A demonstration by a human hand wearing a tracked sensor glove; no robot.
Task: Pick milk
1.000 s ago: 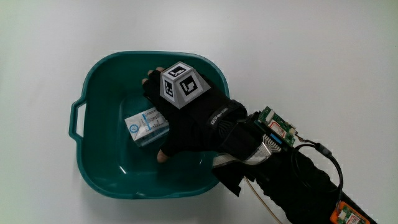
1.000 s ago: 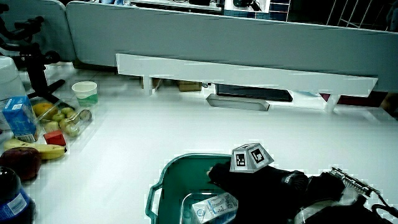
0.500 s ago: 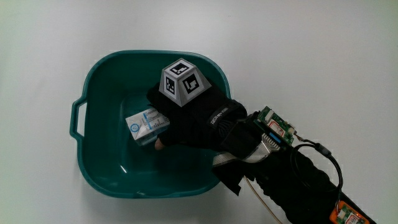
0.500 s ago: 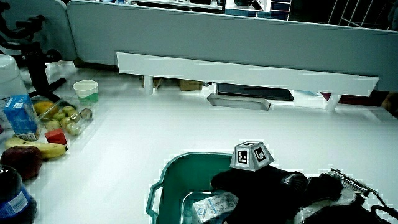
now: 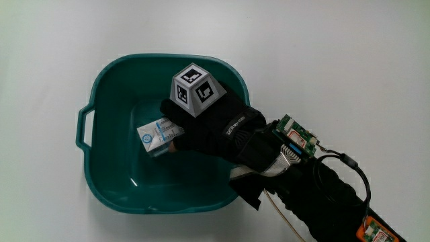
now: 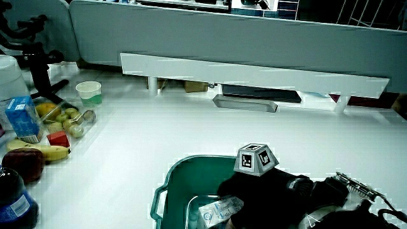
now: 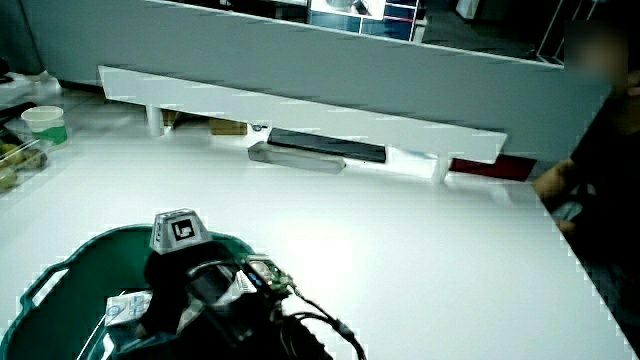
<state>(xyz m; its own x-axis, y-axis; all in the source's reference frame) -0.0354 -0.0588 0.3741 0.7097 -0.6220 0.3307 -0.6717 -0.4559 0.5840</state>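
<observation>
White table (image 5: 349,54) under everything, seen in all three views. On it a teal basin (image 5: 111,81) with a handle at its rim, also in both side views (image 6: 166,191) (image 7: 60,275). Inside the basin, on its floor, a small milk carton (image 5: 156,134), white with blue print, lying on its side. Gloved hand (image 5: 211,128) reaching down into the basin, fingers closed around one end of the milk carton, the patterned cube (image 5: 195,89) on its back facing up. Carton end farther from the hand left uncovered; a fingertip just visible under the carton's nearer edge. Whether the carton is off the basin floor: cannot tell.

Shown only in a side view: near the table's edge, well apart from the basin, a clear tray (image 6: 75,121) holding small green and yellow fruit, a paper cup (image 6: 89,93) with a green band farther from the person than that tray, a blue carton (image 6: 21,118) standing upright, a banana (image 6: 38,151), a red block (image 6: 57,139), a dark red apple (image 6: 22,164) and a dark bottle (image 6: 14,200) with a blue label nearest the person. In a side view, the cup (image 7: 45,124) again, and the forearm with its wiring (image 7: 265,290) hiding part of the basin and most of the carton (image 7: 130,306). Low grey partition (image 6: 254,38) in both side views only.
</observation>
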